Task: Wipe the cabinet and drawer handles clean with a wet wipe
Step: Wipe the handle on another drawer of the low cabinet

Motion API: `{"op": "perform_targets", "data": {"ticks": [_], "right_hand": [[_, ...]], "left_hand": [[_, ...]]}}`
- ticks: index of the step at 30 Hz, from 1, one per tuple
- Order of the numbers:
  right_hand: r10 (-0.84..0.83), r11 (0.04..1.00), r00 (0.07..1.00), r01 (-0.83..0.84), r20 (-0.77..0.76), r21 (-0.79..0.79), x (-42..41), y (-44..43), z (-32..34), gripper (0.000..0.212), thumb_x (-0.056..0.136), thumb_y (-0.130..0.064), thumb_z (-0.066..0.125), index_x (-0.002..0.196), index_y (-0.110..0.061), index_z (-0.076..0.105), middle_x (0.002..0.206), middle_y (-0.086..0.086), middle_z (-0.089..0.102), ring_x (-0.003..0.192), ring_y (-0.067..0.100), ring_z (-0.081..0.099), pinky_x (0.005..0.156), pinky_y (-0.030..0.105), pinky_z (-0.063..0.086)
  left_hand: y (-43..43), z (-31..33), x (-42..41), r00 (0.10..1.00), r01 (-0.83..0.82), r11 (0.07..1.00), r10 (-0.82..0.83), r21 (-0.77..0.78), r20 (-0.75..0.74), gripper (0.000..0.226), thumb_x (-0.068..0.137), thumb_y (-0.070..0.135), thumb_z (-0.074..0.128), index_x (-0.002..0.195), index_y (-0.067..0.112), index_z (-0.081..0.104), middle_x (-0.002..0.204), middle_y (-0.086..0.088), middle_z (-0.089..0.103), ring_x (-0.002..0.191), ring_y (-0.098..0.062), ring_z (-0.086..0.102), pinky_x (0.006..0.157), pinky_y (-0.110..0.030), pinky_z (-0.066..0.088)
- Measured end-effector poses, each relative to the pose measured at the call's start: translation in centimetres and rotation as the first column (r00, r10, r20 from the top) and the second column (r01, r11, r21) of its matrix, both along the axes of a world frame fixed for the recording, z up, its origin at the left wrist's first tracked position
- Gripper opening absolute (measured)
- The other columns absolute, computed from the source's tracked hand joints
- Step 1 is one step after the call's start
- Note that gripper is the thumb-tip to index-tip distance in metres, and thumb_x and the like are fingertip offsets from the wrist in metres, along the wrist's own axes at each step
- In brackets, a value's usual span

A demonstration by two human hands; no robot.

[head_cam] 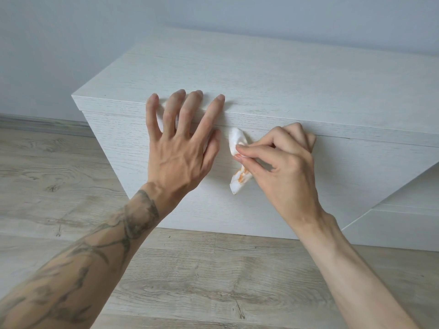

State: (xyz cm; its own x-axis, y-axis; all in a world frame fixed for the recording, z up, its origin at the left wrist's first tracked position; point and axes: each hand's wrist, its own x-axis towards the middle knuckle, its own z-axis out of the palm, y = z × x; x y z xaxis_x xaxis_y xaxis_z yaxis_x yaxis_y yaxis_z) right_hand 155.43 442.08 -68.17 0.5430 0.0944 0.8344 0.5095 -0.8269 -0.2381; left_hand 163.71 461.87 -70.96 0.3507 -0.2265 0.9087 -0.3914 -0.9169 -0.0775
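We face a pale grey wall (71,43), a wood-grain plank floor (213,281) and a low white cabinet (261,74) whose right end is cut off. Our left hand (177,143) lies flat on its front, fingers straight and spread, tips over the top edge. Our right hand (282,167) pinches the wipe (237,138) against the front, hiding its middle. The wipe runs near-vertical, its orange-stained end pointing down.

There is one left hand (177,150), one right hand (283,169), one wet wipe (237,140) and one cabinet (261,74).
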Motion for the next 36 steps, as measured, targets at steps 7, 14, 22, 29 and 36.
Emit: {"op": "perform_targets", "data": {"ticks": [7, 14, 22, 29, 36], "right_hand": [[-0.068, 0.997, 0.998, 0.068, 0.007, 0.028, 0.0, 1.0, 0.0, 0.007, 0.089, -0.025, 0.086, 0.086, -0.019, 0.084, 0.078, -0.005, 0.067, 0.084, 0.028, 0.057, 0.078, 0.051, 0.040], [-0.157, 0.986, 0.986, 0.154, 0.052, 0.065, -0.7, 1.9, -0.5, 0.007, 0.091, -0.023, 0.085, 0.086, -0.020, 0.083, 0.077, -0.005, 0.064, 0.083, 0.027, 0.057, 0.077, 0.044, 0.036], [-0.225, 0.974, 0.968, 0.219, 0.113, 0.055, -0.8, 3.0, -0.9, 0.015, 0.098, -0.019, 0.078, 0.083, -0.019, 0.081, 0.076, -0.004, 0.064, 0.081, 0.027, 0.056, 0.080, 0.039, 0.032], [-0.262, 0.965, 0.958, 0.260, 0.119, 0.029, -0.2, 3.4, -1.0, 0.016, 0.096, -0.013, 0.077, 0.081, -0.018, 0.078, 0.076, -0.001, 0.059, 0.081, 0.024, 0.051, 0.080, 0.036, 0.030], [-0.282, 0.959, 0.952, 0.282, 0.122, 0.021, 0.7, 3.9, -0.9, 0.015, 0.089, -0.006, 0.079, 0.079, -0.017, 0.077, 0.076, 0.000, 0.058, 0.081, 0.025, 0.052, 0.077, 0.040, 0.032]], "left_hand": [[-0.2, 0.1, -0.1, 1.000, 0.004, 1.000, -0.004, -0.001, -0.012, 0.050, 0.110, 0.035, 0.050, 0.158, 0.021, 0.047, 0.147, -0.016, 0.057, 0.141, -0.037, 0.044, 0.123, -0.066, 0.022], [-0.1, 0.0, -0.2, 1.000, 0.003, 1.000, -0.003, -0.006, -0.015, 0.050, 0.110, 0.035, 0.050, 0.158, 0.021, 0.047, 0.147, -0.017, 0.058, 0.141, -0.036, 0.042, 0.123, -0.067, 0.023], [0.0, 0.2, -0.3, 1.000, -0.015, 1.000, 0.015, -0.005, -0.025, 0.049, 0.109, 0.035, 0.052, 0.157, 0.021, 0.048, 0.148, -0.016, 0.056, 0.142, -0.035, 0.041, 0.124, -0.066, 0.022], [0.0, 0.2, -0.2, 1.000, -0.008, 1.000, 0.008, -0.010, -0.021, 0.049, 0.110, 0.035, 0.050, 0.157, 0.023, 0.048, 0.148, -0.015, 0.057, 0.142, -0.034, 0.041, 0.124, -0.066, 0.022], [-0.1, 0.2, -0.2, 1.000, 0.011, 1.000, -0.012, -0.020, -0.025, 0.048, 0.110, 0.035, 0.051, 0.156, 0.022, 0.048, 0.147, -0.017, 0.058, 0.141, -0.034, 0.039, 0.122, -0.067, 0.024]]}}
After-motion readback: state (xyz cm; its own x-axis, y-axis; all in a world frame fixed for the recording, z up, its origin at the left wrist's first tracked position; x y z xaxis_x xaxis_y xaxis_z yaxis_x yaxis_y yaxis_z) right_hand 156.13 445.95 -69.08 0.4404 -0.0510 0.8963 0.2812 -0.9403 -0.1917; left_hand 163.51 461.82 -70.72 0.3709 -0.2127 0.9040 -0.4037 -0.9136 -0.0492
